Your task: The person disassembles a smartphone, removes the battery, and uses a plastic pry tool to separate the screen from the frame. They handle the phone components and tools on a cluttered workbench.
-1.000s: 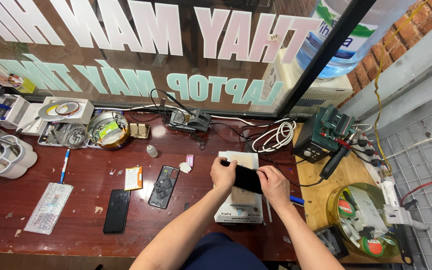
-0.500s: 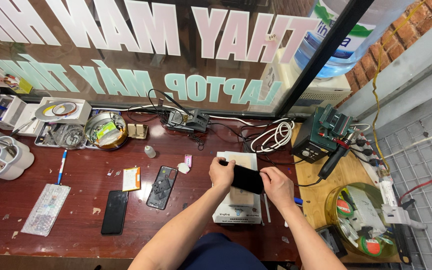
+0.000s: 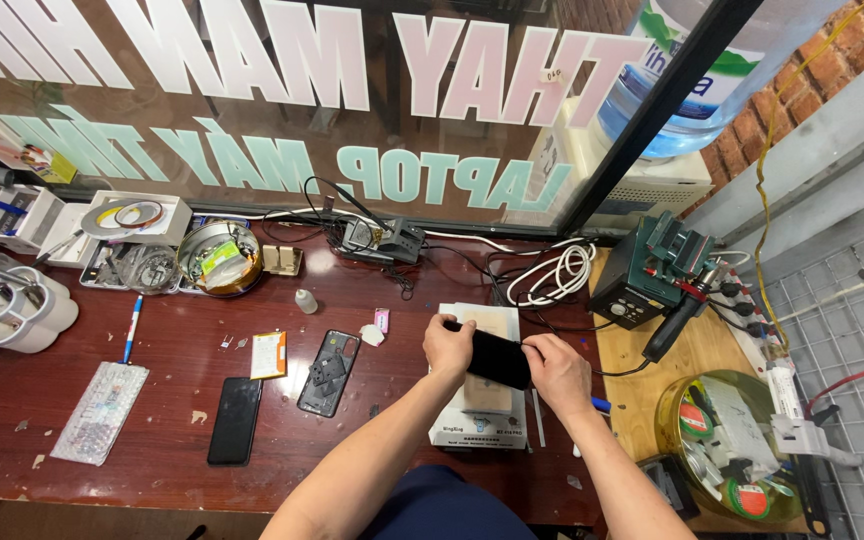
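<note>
Both hands hold a black phone [image 3: 497, 358] over a white machine [image 3: 482, 400].
The left hand [image 3: 448, 347] and right hand [image 3: 556, 370] grip its ends; next, a careful pull, I think.

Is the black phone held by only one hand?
No, the left hand and right hand both grip the black phone.
</note>
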